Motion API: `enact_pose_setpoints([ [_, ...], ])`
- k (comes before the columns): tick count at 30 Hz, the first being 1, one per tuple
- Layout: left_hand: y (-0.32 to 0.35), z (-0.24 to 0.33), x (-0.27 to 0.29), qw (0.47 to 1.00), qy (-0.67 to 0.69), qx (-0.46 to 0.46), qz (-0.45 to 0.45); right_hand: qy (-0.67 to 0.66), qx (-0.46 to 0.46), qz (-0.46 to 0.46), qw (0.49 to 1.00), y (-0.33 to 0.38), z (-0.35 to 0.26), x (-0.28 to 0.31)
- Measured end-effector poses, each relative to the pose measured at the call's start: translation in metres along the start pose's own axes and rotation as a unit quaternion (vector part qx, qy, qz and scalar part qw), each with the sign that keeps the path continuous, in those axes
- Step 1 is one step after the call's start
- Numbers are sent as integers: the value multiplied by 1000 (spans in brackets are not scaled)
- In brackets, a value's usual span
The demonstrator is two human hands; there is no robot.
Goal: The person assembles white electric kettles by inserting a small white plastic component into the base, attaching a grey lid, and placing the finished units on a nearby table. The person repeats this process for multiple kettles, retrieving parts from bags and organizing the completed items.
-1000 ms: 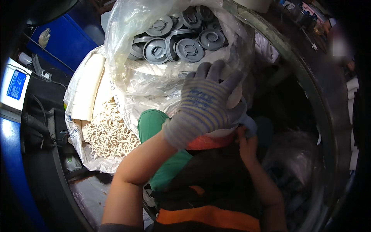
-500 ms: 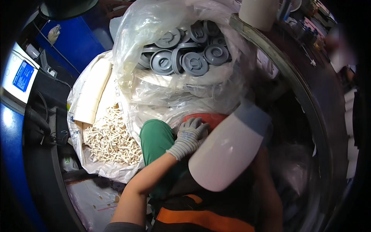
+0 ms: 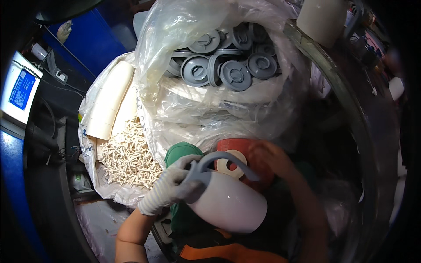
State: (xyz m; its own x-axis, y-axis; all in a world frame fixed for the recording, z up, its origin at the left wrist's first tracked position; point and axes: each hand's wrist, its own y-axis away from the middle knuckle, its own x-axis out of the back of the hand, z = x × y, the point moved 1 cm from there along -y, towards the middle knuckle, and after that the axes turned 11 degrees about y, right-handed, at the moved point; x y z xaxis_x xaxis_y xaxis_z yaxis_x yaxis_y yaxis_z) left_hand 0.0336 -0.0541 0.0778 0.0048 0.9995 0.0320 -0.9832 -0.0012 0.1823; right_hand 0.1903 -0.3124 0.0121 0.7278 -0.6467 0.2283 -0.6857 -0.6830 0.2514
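We see the gloved left hand (image 3: pixel 169 189) with fingers closed around the grey handle (image 3: pixel 210 164) of a white jug (image 3: pixel 230 206), held above the lap; the bare right hand (image 3: pixel 272 158) curls on a red container (image 3: pixel 239 147), grip unclear, below a bag of grey caps (image 3: pixel 219 70)

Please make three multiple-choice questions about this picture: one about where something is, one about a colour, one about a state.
1. Where do the grey discs lie?
A. in a clear plastic bag
B. on the floor
C. on the blue machine

2. What colour is the jug body?
A. red
B. white
C. green

3. How is the left hand?
A. bare and empty
B. gloved, gripping the jug by its grey handle end
C. gloved, resting on the white pegs

Answers:
1. A, the discs sit piled inside the open clear bag.
2. B, its round body is plain white.
3. B, the knit glove wraps the grey part; the pegs lie apart, to the left.
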Motion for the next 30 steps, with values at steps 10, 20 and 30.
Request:
enact_pose_setpoints([
  [10,31,-22,31,953,258,137,74,483,-24,28,875,-217,100,-75],
  [20,48,-63,70,897,373,105,214,484,187,152,841,-170,44,-51],
  [30,77,-114,103,795,497,-9,347,487,-8,136,863,-46,6,7],
])
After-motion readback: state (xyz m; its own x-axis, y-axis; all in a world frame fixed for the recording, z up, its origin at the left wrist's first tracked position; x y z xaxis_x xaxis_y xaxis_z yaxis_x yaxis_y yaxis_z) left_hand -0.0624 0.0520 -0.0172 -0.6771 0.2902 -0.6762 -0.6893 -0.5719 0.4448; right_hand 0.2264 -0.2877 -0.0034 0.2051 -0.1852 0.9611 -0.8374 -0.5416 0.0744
